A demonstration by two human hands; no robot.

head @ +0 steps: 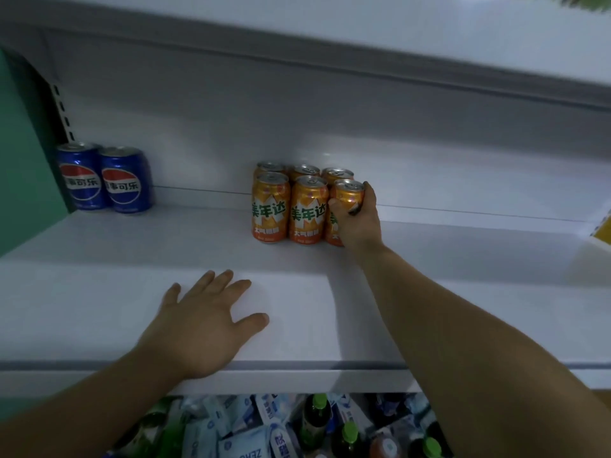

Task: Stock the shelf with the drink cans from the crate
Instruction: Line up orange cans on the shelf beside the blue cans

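Both forearms [463,325] stretch up from the bottom of the view, and out at the far end the right hand [358,223] has the orange can [347,194], fingers [367,190] curled round its right side, thumb on the front. That can stands upright on the white shelf [330,292], front row, right end, touching its neighbour. It makes six in the block of orange cans [305,209]: three in front, three behind, packed shoulder to shoulder, labels facing out. Nearer in, the left hand [205,325] lies flat on the shelf by the front lip, palm down, fingers spread and straight, holding nothing. Well off to the left, hard by the green panel [20,160], two blue cans [124,180] stand side by side, touching. Overhead runs the upper shelf [330,44], grey along its edge. A yellow object [603,231] peeks in at the right edge, too cropped to name. Under the shelf sits a jumble of bottles [319,413] with green caps among blue-and-white packets [238,438].
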